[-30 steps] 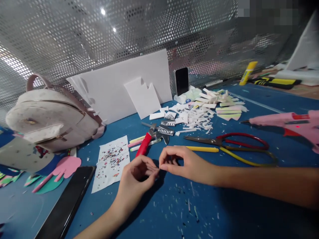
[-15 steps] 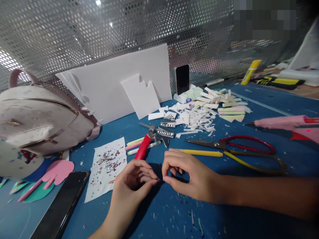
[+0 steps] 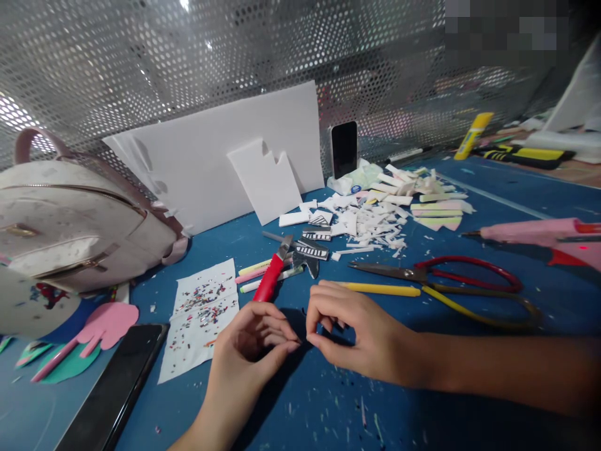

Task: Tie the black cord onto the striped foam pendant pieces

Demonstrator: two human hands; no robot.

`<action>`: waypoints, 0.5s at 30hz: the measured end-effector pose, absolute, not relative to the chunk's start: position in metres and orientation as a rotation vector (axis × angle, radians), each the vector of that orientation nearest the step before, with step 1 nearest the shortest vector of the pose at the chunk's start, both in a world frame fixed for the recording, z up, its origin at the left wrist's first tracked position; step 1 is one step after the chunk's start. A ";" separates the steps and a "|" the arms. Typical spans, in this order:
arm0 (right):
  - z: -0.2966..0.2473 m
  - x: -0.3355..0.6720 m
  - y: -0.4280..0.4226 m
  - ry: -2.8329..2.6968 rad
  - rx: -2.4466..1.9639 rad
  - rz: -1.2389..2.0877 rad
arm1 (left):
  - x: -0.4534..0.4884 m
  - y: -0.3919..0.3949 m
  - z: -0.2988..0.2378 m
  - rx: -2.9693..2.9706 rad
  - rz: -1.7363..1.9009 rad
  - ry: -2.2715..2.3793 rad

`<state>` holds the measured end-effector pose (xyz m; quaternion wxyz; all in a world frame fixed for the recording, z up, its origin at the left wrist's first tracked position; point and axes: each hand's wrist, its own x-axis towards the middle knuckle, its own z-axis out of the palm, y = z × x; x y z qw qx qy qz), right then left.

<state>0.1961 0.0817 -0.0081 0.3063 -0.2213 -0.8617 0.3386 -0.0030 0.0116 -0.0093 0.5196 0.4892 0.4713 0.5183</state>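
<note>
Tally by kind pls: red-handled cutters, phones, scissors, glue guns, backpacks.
Red-handled cutter: 1
Phones: 2 (one flat, one upright)
Scissors: 1 pair
Glue gun: 1, partly in frame
Backpack: 1, partly in frame
Total: 6

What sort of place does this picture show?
Probably a craft workspace, perhaps a small workshop: there are a pink glue gun, a red-handled cutter and a heap of white offcuts on the blue table.
</note>
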 end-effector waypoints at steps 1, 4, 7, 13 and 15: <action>-0.008 0.196 0.082 -2.280 -0.586 0.896 | -0.003 0.012 -0.009 1.179 1.245 1.121; -0.007 0.196 0.082 -2.281 -0.585 0.895 | -0.004 0.012 -0.009 1.202 1.244 1.110; -0.007 0.196 0.082 -2.289 -0.582 0.894 | -0.003 0.012 -0.009 1.237 1.247 1.122; -0.007 0.196 0.081 -2.309 -0.569 0.882 | 0.003 0.008 -0.010 1.344 1.336 1.175; -0.006 0.196 0.081 -2.313 -0.563 0.883 | 0.005 0.006 -0.008 1.390 1.341 1.205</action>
